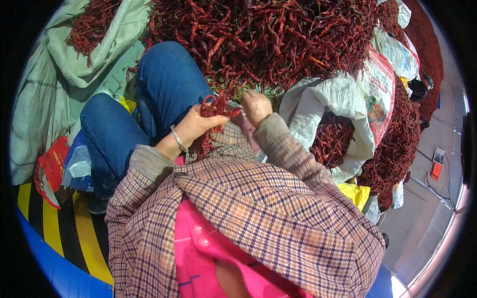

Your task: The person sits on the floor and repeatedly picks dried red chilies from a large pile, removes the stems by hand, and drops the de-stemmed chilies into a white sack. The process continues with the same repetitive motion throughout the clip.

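A small bunch of dried red chillies (216, 106) is in my left hand (191, 129), thumb across it, above my lap. A silver bangle circles that wrist. Just to the right, my right hand (257, 106) is closed, its fingertips pinched beside the chillies' stem side. Whatever lies between those fingers is too small to make out. Directly beyond both hands rises a large heap of dried red chillies (263, 42), with pale stems and bits along its near edge. By my right forearm, an open white woven sack (343, 92) has more chillies inside.
A pale green woven sheet (42, 109) with chillies on it lies to the left. Near my bent knees are a red packet (49, 169) and a black-and-yellow striped surface (82, 228). More chilli heaps (397, 144) and printed sacks (377, 92) stand at the right.
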A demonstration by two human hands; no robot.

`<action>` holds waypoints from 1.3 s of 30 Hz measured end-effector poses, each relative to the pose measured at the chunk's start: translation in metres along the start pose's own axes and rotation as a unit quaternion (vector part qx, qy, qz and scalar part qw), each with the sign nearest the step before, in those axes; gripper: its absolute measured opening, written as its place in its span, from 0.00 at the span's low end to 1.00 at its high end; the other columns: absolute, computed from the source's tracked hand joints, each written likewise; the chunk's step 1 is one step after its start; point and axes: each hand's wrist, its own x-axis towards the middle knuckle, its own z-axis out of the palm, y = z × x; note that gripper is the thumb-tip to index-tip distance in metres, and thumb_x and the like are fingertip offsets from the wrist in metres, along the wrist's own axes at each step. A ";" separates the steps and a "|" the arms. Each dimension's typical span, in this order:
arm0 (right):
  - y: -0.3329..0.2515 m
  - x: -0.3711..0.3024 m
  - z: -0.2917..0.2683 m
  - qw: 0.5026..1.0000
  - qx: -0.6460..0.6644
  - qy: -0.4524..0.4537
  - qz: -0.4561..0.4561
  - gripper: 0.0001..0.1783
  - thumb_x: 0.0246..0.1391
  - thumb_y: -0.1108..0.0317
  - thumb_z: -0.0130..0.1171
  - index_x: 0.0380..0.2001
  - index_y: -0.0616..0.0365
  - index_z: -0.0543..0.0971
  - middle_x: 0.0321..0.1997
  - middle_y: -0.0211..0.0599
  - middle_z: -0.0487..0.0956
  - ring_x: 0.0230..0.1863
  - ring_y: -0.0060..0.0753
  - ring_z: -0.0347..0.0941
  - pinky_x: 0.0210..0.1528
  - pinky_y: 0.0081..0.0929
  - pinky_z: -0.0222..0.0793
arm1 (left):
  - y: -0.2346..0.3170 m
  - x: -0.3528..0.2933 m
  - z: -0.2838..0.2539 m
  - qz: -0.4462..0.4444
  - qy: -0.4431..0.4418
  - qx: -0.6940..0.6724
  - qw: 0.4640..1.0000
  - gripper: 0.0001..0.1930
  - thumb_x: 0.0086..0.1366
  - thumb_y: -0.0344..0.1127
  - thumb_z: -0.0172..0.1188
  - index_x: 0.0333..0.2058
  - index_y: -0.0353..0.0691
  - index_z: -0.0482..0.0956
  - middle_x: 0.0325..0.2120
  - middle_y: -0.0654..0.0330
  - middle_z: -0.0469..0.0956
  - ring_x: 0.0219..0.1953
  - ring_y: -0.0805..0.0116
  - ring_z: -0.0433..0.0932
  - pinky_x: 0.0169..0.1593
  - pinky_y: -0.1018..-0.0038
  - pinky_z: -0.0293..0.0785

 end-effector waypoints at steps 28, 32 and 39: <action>-0.001 0.028 0.001 0.529 0.791 0.072 0.298 0.09 0.52 0.78 0.55 0.37 0.57 0.76 0.31 0.29 0.77 0.24 0.18 0.70 0.26 0.17 0.68 | 0.010 -0.002 -0.004 -0.025 0.083 -0.191 0.978 0.07 0.59 0.32 0.60 0.34 0.36 0.77 0.27 0.63 0.78 0.27 0.77 0.75 0.30 0.81 0.72; -0.030 0.024 -0.012 0.550 0.802 0.049 0.230 0.11 0.53 0.77 0.56 0.41 0.58 0.76 0.31 0.27 0.76 0.24 0.17 0.70 0.28 0.16 0.69 | 0.012 0.000 0.000 0.013 0.098 -0.177 0.979 0.09 0.59 0.33 0.59 0.37 0.36 0.77 0.28 0.63 0.78 0.27 0.77 0.75 0.31 0.81 0.71; -0.065 0.020 -0.028 0.664 0.735 0.028 0.130 0.11 0.53 0.74 0.57 0.40 0.60 0.75 0.35 0.29 0.78 0.30 0.15 0.70 0.32 0.15 0.67 | 0.007 0.002 0.006 0.142 0.213 -0.081 0.963 0.08 0.55 0.29 0.64 0.34 0.36 0.77 0.28 0.66 0.78 0.27 0.81 0.74 0.31 0.83 0.70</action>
